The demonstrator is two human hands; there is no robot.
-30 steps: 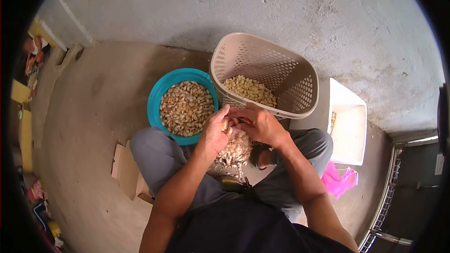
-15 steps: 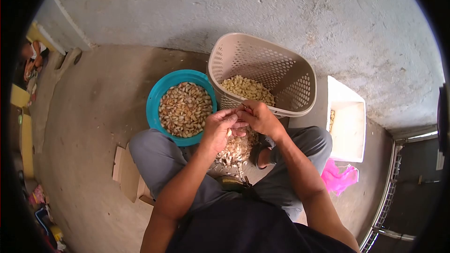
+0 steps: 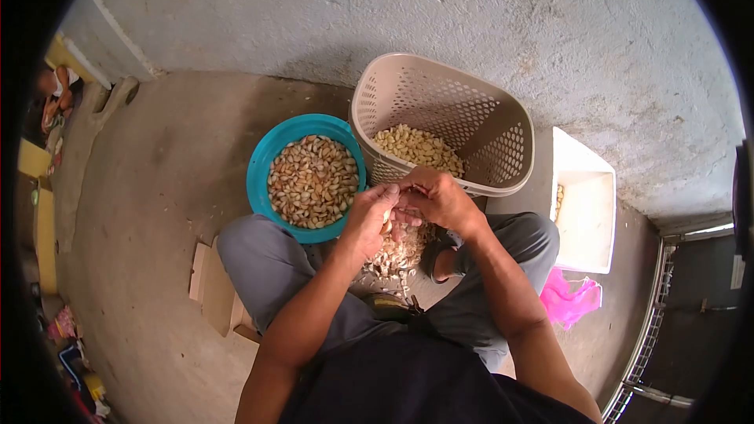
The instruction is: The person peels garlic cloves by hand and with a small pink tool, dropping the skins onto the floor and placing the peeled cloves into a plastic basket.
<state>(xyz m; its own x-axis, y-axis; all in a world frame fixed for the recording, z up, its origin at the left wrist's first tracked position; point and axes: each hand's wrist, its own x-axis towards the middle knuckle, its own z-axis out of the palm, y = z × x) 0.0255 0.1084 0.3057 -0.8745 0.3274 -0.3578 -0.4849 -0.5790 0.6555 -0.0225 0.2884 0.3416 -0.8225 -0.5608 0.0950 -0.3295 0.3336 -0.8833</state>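
Note:
My left hand (image 3: 371, 216) is curled, with a pale garlic clove (image 3: 386, 227) showing in its fingers. Touching it at the fingertips, my right hand (image 3: 441, 196) is pinched closed; whatever lies in that pinch is hidden. Both hands are held over a heap of garlic skins (image 3: 393, 257) on the floor between my legs. To the left, a teal basin (image 3: 259, 169) holds unpeeled garlic cloves (image 3: 312, 180). Just beyond my hands stands a beige perforated laundry basket (image 3: 440, 71) with peeled garlic cloves (image 3: 418, 148) in its bottom.
A white foam box (image 3: 589, 212) with some pale cloves stands at right, a pink mesh bag (image 3: 569, 298) below it. Flattened cardboard (image 3: 214, 290) lies by my left knee. Behind the basket rises a grey wall (image 3: 314, 16). Another person (image 3: 63, 94) is at far left.
My fingers have shifted slightly against each other, and the right hand's fingers are more curled over the left fingertips. The whole view has moved a little; the containers stay put.

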